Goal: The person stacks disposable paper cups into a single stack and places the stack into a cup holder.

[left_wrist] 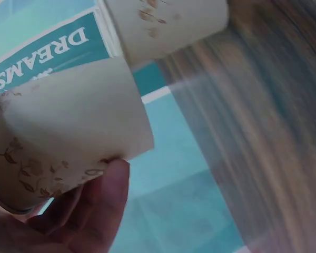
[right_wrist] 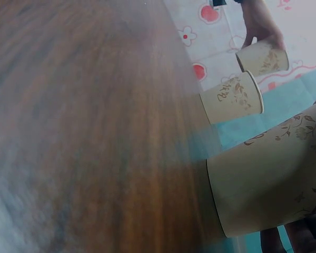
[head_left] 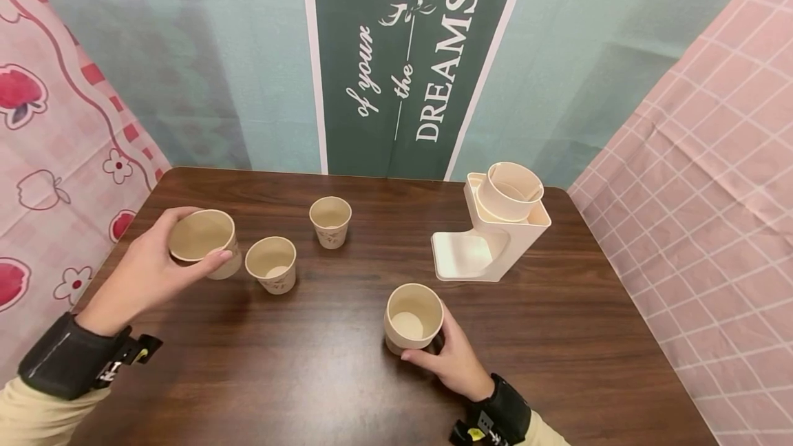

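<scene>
At the left of the table, my left hand [head_left: 151, 263] holds a beige paper cup [head_left: 227, 266] round its side, mouth up. That cup is raised off the tabletop, and its brown floral print shows in the left wrist view. My right hand [head_left: 455, 356] grips a similar paper cup [head_left: 393, 339], also upright, low over the table's middle right. Whether its base touches the wood I cannot tell. Just right of my left hand stands another paper cup [head_left: 279, 283], with a further paper cup [head_left: 332, 236] behind it. The insides seen from above look bare.
A cream-coloured stand [head_left: 517, 250] with a flat foot and a round, cup-like top piece [head_left: 504, 202] occupies the back right of the brown wooden table [head_left: 297, 356]. Cloth hangs along the back [head_left: 248, 88] and both sides of the table.
</scene>
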`<state>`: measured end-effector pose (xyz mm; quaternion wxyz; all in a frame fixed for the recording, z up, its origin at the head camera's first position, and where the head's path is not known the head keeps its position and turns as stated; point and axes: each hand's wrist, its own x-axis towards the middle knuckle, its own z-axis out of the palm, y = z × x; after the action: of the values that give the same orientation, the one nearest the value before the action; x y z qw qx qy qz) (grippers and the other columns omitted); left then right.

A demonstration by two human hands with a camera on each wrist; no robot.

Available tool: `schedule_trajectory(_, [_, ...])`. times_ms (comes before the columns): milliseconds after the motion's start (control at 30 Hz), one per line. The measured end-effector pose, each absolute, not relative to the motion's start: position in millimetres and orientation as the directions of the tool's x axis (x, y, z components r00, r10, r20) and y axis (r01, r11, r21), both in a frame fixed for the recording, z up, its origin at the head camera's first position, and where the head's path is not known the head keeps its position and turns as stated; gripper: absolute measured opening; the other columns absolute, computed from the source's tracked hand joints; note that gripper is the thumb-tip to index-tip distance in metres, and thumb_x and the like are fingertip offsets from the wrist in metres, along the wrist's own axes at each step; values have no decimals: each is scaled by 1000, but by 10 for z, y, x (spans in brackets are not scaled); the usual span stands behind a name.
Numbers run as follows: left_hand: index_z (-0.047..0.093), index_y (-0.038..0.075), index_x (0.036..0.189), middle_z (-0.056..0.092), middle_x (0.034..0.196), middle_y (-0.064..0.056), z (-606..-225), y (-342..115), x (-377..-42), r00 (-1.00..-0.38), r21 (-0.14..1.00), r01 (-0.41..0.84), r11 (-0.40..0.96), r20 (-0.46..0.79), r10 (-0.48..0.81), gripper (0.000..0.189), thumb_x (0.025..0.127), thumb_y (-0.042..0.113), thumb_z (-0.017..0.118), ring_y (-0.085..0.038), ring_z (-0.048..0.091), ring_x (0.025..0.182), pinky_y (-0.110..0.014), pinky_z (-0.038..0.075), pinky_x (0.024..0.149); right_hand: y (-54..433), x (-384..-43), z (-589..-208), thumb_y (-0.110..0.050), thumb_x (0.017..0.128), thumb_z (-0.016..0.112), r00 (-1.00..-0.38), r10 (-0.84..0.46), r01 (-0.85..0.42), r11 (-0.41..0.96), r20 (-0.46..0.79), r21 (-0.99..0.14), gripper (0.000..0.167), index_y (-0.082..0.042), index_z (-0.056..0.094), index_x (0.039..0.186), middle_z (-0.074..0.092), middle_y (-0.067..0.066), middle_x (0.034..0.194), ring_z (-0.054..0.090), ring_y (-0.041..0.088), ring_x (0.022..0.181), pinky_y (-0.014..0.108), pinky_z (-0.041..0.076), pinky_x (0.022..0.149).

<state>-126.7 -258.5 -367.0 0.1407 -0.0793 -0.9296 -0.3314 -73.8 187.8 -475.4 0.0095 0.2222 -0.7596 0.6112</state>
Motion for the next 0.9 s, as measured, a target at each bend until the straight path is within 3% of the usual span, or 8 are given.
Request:
schedule_trajectory(133, [49, 3, 138, 66, 106, -23, -3587, -2480, -1215, -943, 594, 256, 763, 326, 64, 74, 80, 30, 87, -32, 62, 86, -11, 40, 63, 1876, -738, -4755, 4, 76, 87, -901, -325, -351, 151, 289, -924, 90, -12, 41, 151, 53, 16, 140, 52, 16, 126, 23, 42, 107])
schedule_trajectory(367, [51, 8, 137, 67, 103, -17, -3482, -2305, -1144, -941, 614, 296, 732, 318, 113, 72, 80, 30, 88, -11, 62, 75, -12, 45, 63, 1874, -746, -4762, 4, 75, 87, -897, -327, -360, 147, 298, -921, 90, -12, 41, 151, 54, 16, 140, 53, 16, 126, 23, 42, 107])
schedule_trajectory(667, [52, 6, 137, 67, 104, -16, -3403, -2110, -1092, -927, 614, 350, 707, 336, 167, 74, 78, 29, 89, -26, 63, 82, -16, 49, 66, 1879, -757, -4770, 6, 74, 87, -889, -330, -380, 146, 317, -914, 92, -11, 41, 151, 54, 16, 139, 53, 17, 125, 23, 42, 107])
schedule_trajectory(900, [52, 7, 139, 67, 108, -13, -3361, -1968, -1083, -912, 610, 395, 687, 351, 213, 75, 78, 28, 90, -24, 63, 87, -20, 50, 70, 1881, -749, -4763, 4, 75, 87, -894, -327, -368, 152, 305, -917, 91, -12, 41, 151, 54, 16, 140, 53, 17, 125, 23, 42, 107])
